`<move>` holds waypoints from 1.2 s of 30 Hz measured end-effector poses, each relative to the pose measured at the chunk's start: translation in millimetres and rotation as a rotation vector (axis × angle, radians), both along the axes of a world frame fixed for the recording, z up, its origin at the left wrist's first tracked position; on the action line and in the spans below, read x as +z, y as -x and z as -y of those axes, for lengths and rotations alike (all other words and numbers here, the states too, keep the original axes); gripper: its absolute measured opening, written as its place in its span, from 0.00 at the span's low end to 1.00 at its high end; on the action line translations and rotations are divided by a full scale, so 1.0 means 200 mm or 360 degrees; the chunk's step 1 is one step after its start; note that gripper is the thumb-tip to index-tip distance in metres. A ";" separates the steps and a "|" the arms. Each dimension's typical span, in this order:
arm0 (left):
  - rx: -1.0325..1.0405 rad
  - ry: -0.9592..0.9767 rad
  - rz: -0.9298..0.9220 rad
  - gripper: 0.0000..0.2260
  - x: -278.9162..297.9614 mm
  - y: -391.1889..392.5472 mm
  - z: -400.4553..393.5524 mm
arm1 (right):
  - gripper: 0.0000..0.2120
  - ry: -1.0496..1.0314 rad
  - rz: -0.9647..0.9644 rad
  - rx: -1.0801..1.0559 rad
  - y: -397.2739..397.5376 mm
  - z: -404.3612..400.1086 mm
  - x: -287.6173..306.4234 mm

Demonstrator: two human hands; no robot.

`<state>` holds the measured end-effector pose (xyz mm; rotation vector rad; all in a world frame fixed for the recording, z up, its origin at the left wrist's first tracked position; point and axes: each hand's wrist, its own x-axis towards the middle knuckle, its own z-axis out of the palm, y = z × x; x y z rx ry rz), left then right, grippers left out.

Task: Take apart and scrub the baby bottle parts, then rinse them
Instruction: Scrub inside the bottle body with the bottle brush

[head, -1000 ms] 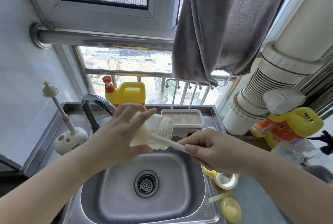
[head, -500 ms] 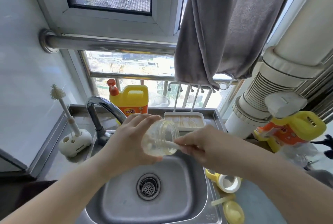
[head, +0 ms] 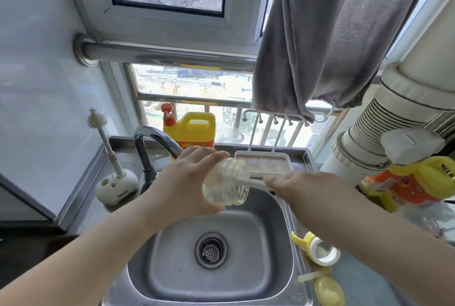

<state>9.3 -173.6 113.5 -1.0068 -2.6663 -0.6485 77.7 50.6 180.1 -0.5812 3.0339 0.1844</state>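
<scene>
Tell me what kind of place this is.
Most likely a home kitchen corner by a window: a steel sink with a tap, a yellow detergent jug on the ledge behind it, and a towel hanging above.

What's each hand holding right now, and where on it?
Left hand grips the bottle round its closed base end. Right hand pinches the brush handle; the brush end is inside the bottle.

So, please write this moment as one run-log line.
step: scrubbing | left hand: holds bottle | right hand: holds brush handle inside | over sink
</scene>
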 end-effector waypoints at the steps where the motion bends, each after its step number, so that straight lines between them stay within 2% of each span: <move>1: -0.0010 0.0012 -0.0072 0.39 -0.02 0.00 0.00 | 0.18 0.0138 0.0185 -0.0050 0.01 -0.02 0.00; 2: -0.0021 0.0019 -0.0112 0.38 -0.03 0.00 0.00 | 0.13 0.0326 0.0336 -0.0064 0.01 -0.04 0.02; 4: -0.0030 -0.0051 -0.0157 0.36 -0.05 0.00 0.00 | 0.11 0.0583 0.0691 -0.0191 0.01 -0.07 0.06; 6: -0.0025 -0.0125 -0.0189 0.36 -0.05 0.00 0.01 | 0.12 0.0714 0.0779 -0.0249 0.01 -0.11 0.06; 8: -0.0022 -0.0073 -0.0201 0.36 -0.06 0.00 0.01 | 0.14 0.0649 0.0573 -0.0266 0.01 -0.12 0.06; 10: 0.0007 -0.0043 -0.0168 0.37 -0.07 -0.01 0.02 | 0.19 0.0228 0.0095 -0.0116 0.01 -0.13 0.03; 12: 0.0038 -0.0063 -0.0148 0.37 -0.07 -0.01 0.04 | 0.32 -0.0080 -0.0273 0.0106 0.01 -0.16 -0.01; 14: 0.0039 -0.0044 -0.0183 0.37 -0.05 -0.01 0.05 | 0.39 -0.0176 -0.0421 0.0151 -0.01 -0.16 0.01; 15: 0.0037 -0.0021 -0.0218 0.37 -0.04 -0.01 0.05 | 0.38 -0.0165 -0.0368 0.0126 -0.01 -0.15 0.01; 16: 0.0038 -0.0001 -0.0252 0.36 -0.03 0.00 0.05 | 0.32 -0.0113 -0.0204 0.0040 -0.02 -0.13 0.01; 18: 0.0029 0.0005 -0.0307 0.35 -0.02 0.00 0.05 | 0.14 0.0241 0.0123 -0.0110 -0.05 -0.10 0.03; 21: -0.0002 -0.0011 -0.0302 0.37 -0.04 0.00 0.07 | 0.12 0.0819 0.0711 -0.0296 -0.05 -0.13 0.04; 24: 0.0029 -0.0053 -0.0312 0.35 -0.03 0.00 0.07 | 0.11 0.0953 0.0980 -0.0375 -0.03 -0.16 0.04; 26: 0.0043 -0.0028 -0.0316 0.35 -0.02 0.00 0.07 | 0.11 0.0893 0.0855 -0.0370 0.00 -0.17 0.00; 28: 0.0038 -0.0008 -0.0282 0.36 -0.02 0.01 0.08 | 0.13 0.0794 0.0533 -0.0377 0.01 -0.17 -0.02; 31: 0.0017 -0.0012 -0.0235 0.37 -0.03 0.00 0.08 | 0.15 0.0400 -0.0086 -0.0186 0.02 -0.17 0.02; 32: 0.0014 -0.0021 -0.0239 0.37 -0.03 0.00 0.07 | 0.15 0.0337 -0.0203 -0.0154 0.02 -0.16 0.03; 33: 0.0012 -0.0034 -0.0251 0.37 -0.02 -0.01 0.07 | 0.15 0.0305 -0.0205 -0.0163 0.02 -0.15 0.03; 34: 0.0012 -0.0043 -0.0268 0.36 -0.01 -0.01 0.06 | 0.16 0.0358 -0.0074 -0.0196 0.01 -0.14 0.02; 36: 0.0022 -0.0026 -0.0314 0.35 0.00 -0.02 0.06 | 0.15 0.0642 0.0462 -0.0321 -0.01 -0.12 -0.02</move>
